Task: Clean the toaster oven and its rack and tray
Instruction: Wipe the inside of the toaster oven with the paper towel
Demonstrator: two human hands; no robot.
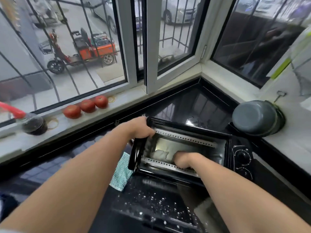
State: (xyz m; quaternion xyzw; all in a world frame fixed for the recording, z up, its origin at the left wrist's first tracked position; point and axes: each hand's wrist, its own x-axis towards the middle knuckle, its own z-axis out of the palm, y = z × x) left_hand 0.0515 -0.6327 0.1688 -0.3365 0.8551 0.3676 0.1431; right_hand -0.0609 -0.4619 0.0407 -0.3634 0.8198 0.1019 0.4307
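**Both hands on the tilted toaster oven**

Your black toaster oven [188,148] sits tipped on the glossy black countertop [50,165] in the window corner, its opening facing up toward you and its crumb-speckled glass door [151,202] folded down in front. Your left hand [139,128] curls over the oven's upper left edge and holds it. Your right hand [183,159] is inside the cavity, fingers bent beside a white cloth [159,154]; whether it actually grips the cloth cannot be told. A teal striped rag [122,174] lies just left of the oven. Three red tomatoes [86,105] rest on the sill, and a grey upturned pot [255,117] stands at right.
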